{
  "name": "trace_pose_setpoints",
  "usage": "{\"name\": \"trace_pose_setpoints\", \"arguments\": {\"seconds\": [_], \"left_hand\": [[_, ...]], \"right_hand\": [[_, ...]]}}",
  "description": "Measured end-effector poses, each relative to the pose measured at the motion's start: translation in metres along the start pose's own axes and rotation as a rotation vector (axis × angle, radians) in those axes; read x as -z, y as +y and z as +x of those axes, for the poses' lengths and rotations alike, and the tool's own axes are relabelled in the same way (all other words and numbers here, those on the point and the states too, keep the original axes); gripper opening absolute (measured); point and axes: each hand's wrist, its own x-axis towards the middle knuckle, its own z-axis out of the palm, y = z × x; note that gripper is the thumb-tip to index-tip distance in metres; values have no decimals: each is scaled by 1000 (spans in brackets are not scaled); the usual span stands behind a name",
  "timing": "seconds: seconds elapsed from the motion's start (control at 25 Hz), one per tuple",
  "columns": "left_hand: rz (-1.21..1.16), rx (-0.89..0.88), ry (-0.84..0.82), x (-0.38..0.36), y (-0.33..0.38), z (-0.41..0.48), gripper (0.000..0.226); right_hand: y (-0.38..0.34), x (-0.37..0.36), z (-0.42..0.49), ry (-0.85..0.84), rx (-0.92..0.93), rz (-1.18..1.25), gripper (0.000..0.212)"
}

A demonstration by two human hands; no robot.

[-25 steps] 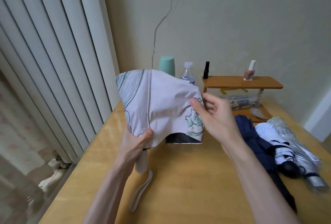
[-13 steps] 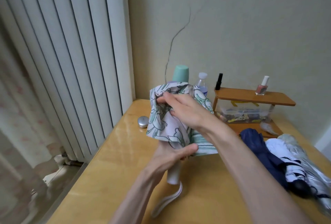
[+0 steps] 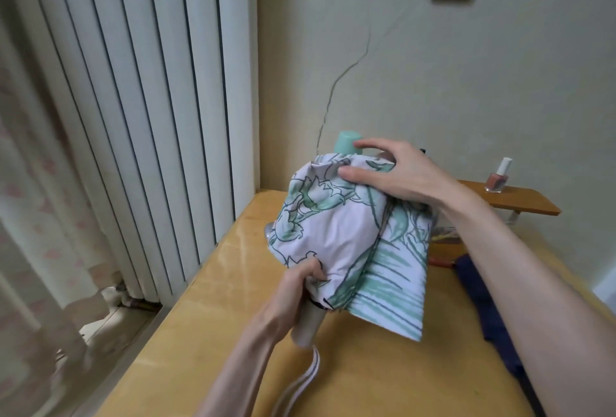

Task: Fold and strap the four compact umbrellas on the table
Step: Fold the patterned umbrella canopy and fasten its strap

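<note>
A pale lilac compact umbrella [image 3: 340, 233] with a green flower print is held upright above the wooden table [image 3: 383, 376]. My left hand [image 3: 300, 286] grips it low down, where the fabric meets the grey handle [image 3: 308, 326]. My right hand [image 3: 393, 173] lies over the top of the bunched canopy, thumb and fingers spread round the cloth. One flap of fabric hangs loose on the right. A striped wrist loop [image 3: 300, 386] dangles from the handle. A dark navy umbrella [image 3: 483, 303] lies on the table at the right, partly behind my right forearm.
A small wooden shelf [image 3: 520, 205] at the back right carries a pink nail polish bottle [image 3: 498, 176]. A mint green cap [image 3: 346, 142] shows behind the umbrella. White vertical slats [image 3: 150, 116] and a curtain run along the left, just past the table's left edge.
The canopy went from spread wide to bunched around the shaft. My right hand moved from the fabric's right edge up onto the top. The camera tilted up, hiding the umbrellas at right.
</note>
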Motion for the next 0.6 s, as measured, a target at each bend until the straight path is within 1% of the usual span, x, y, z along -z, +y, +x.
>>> {"name": "trace_pose_setpoints", "arguments": {"seconds": [0.04,0.08,0.12,0.16,0.2,0.24,0.28,0.36,0.4,0.44,0.48,0.52,0.56,0.6], "left_hand": [[65,-29,-14,2,3,-2,23],[124,-53,-33,3,5,-3,25],[162,-67,-42,4,7,-3,26],[175,-78,-55,5,7,-2,26],[175,-83,-59,5,6,-2,24],[178,-83,-62,6,5,-3,22],[193,-76,-69,6,3,-5,19],[213,-57,-108,12,-1,-4,24],[233,-59,-111,16,-2,2,32],[263,-86,-86,21,-2,9,48],[306,-145,-17,26,0,15,72],[365,-239,135,29,6,17,95],[421,-398,348,29,13,16,107],[465,-619,515,26,20,12,107]], "right_hand": [[-1,6,0,-74,-38,-29,119],[-3,9,0,-157,-74,-56,114],[-3,11,-1,-225,-103,-51,100],[-2,10,-2,-247,-114,-14,79],[-1,7,-3,-223,-104,29,60],[0,4,-4,-166,-82,61,47],[2,1,-5,-105,-58,82,39],[2,-2,-8,-23,-19,133,32],[2,-2,-11,4,-4,168,30],[3,-1,-14,39,4,196,30],[4,-1,-16,80,8,203,30],[4,0,-19,125,5,195,30],[4,1,-21,175,-7,162,31],[2,1,-23,222,-15,107,31]]}}
